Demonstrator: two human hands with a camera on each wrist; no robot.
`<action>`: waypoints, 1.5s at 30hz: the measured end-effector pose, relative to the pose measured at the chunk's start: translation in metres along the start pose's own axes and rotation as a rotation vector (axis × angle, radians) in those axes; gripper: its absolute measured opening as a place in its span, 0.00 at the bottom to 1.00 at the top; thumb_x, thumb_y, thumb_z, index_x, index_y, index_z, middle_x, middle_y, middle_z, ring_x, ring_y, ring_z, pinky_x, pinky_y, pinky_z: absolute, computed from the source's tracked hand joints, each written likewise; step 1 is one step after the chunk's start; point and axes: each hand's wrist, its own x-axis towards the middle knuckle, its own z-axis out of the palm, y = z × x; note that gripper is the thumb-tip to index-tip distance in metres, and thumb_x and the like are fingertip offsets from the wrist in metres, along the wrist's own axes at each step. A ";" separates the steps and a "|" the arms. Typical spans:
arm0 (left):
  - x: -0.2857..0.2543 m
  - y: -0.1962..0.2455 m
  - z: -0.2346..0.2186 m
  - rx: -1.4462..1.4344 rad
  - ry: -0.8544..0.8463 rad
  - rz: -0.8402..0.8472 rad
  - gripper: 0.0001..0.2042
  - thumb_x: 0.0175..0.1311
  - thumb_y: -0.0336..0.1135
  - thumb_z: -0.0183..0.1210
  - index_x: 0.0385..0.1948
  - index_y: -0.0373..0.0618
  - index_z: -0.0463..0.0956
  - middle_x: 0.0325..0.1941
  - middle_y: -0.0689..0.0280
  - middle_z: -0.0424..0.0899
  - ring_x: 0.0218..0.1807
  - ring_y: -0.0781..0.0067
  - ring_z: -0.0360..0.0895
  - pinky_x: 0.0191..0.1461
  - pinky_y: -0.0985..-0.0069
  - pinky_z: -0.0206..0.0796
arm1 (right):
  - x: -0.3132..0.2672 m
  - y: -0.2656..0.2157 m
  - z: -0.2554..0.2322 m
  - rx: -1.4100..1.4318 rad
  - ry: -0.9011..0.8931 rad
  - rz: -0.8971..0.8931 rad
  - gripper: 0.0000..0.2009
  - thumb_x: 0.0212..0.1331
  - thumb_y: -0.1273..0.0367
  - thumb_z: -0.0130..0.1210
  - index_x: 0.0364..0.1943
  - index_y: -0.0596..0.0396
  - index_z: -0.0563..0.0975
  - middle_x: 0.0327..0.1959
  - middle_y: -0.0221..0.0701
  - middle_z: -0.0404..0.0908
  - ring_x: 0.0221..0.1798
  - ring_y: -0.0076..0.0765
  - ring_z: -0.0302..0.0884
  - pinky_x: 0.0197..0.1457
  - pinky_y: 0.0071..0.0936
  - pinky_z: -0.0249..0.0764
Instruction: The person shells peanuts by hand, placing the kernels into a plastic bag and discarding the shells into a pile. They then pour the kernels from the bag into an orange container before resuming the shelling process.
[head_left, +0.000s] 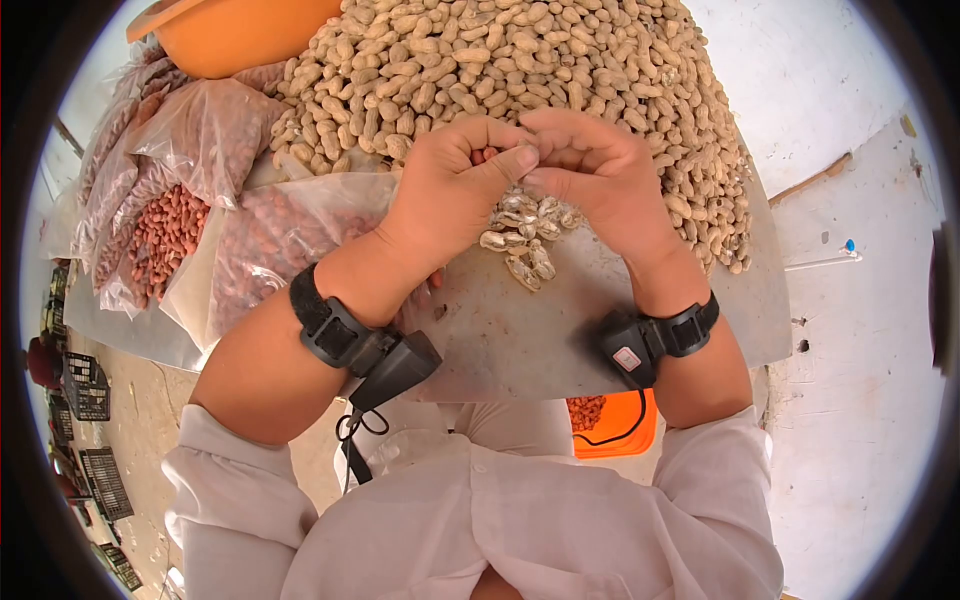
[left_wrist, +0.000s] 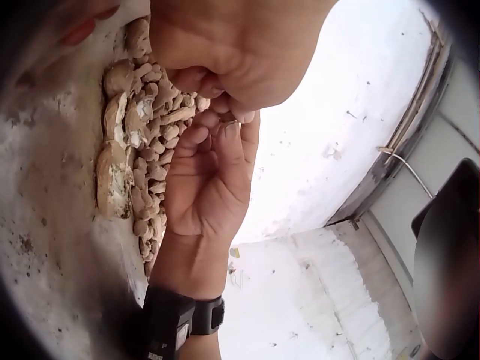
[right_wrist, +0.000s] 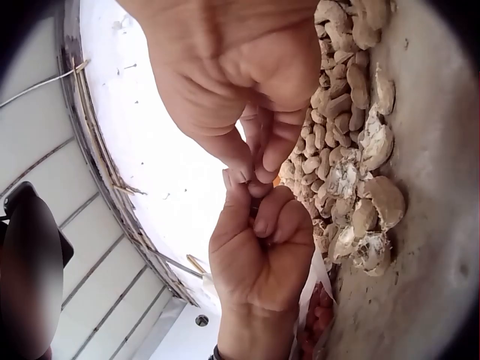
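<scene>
In the head view my left hand (head_left: 445, 190) curls its fingers round a few red peanut kernels (head_left: 482, 155). Its thumb and fingertips meet those of my right hand (head_left: 605, 180), which has its fingers bent inward. Between the touching fingertips is a peanut, almost wholly hidden; a tiny pale bit shows there in the left wrist view. Just below the hands, cracked peanut shells (head_left: 522, 235) lie in a loose cluster on the metal tabletop (head_left: 520, 340). Behind both hands rises a large heap of unshelled peanuts (head_left: 500, 60).
Clear plastic bags (head_left: 205, 130) of red kernels lie on the left, with another bag (head_left: 290, 230) beside my left forearm. An orange basin (head_left: 240, 35) stands at the back left. Below the table edge is an orange container (head_left: 625, 430) with kernels. Black crates (head_left: 105, 480) stand on the floor.
</scene>
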 end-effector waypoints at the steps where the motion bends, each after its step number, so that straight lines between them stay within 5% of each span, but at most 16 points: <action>1: 0.000 0.001 0.000 -0.002 -0.004 -0.022 0.08 0.62 0.33 0.58 0.39 0.40 0.78 0.24 0.76 0.73 0.22 0.89 0.61 0.24 0.88 0.52 | -0.001 -0.001 0.002 -0.037 -0.010 -0.004 0.13 0.51 0.79 0.59 0.43 0.60 0.77 0.34 0.31 0.81 0.37 0.22 0.78 0.41 0.19 0.76; 9: -0.001 0.008 0.000 -0.290 0.026 -0.157 0.08 0.60 0.30 0.60 0.38 0.38 0.79 0.23 0.77 0.72 0.22 0.89 0.62 0.22 0.89 0.52 | 0.000 0.001 -0.001 0.069 0.087 -0.033 0.08 0.57 0.76 0.56 0.41 0.62 0.76 0.33 0.33 0.81 0.33 0.25 0.80 0.36 0.19 0.76; 27: -0.003 0.010 -0.002 0.074 -0.058 0.054 0.03 0.61 0.27 0.57 0.33 0.40 0.78 0.24 0.74 0.75 0.24 0.90 0.63 0.25 0.89 0.53 | -0.002 0.000 -0.001 -0.024 -0.088 0.046 0.16 0.61 0.71 0.53 0.52 0.59 0.74 0.28 0.29 0.79 0.26 0.20 0.76 0.30 0.16 0.73; 30: -0.004 0.020 -0.001 -0.043 -0.103 0.023 0.02 0.60 0.22 0.54 0.27 0.35 0.73 0.22 0.63 0.79 0.25 0.77 0.78 0.28 0.82 0.69 | -0.003 0.000 0.001 -0.034 -0.092 0.051 0.15 0.61 0.71 0.53 0.52 0.59 0.75 0.27 0.29 0.79 0.26 0.20 0.76 0.29 0.16 0.72; 36: -0.004 0.018 -0.002 -0.104 -0.123 -0.022 0.01 0.61 0.22 0.53 0.29 0.35 0.72 0.22 0.62 0.78 0.26 0.72 0.80 0.30 0.80 0.72 | -0.003 0.001 0.004 -0.001 -0.095 0.026 0.13 0.61 0.71 0.53 0.49 0.59 0.76 0.26 0.29 0.79 0.24 0.21 0.76 0.25 0.16 0.71; 45: -0.002 0.004 -0.003 -0.512 -0.118 -0.178 0.03 0.62 0.28 0.55 0.33 0.40 0.76 0.23 0.67 0.78 0.19 0.82 0.66 0.21 0.85 0.52 | -0.001 0.008 -0.002 0.257 -0.099 0.033 0.12 0.63 0.74 0.49 0.49 0.55 0.68 0.26 0.33 0.79 0.23 0.24 0.76 0.25 0.18 0.71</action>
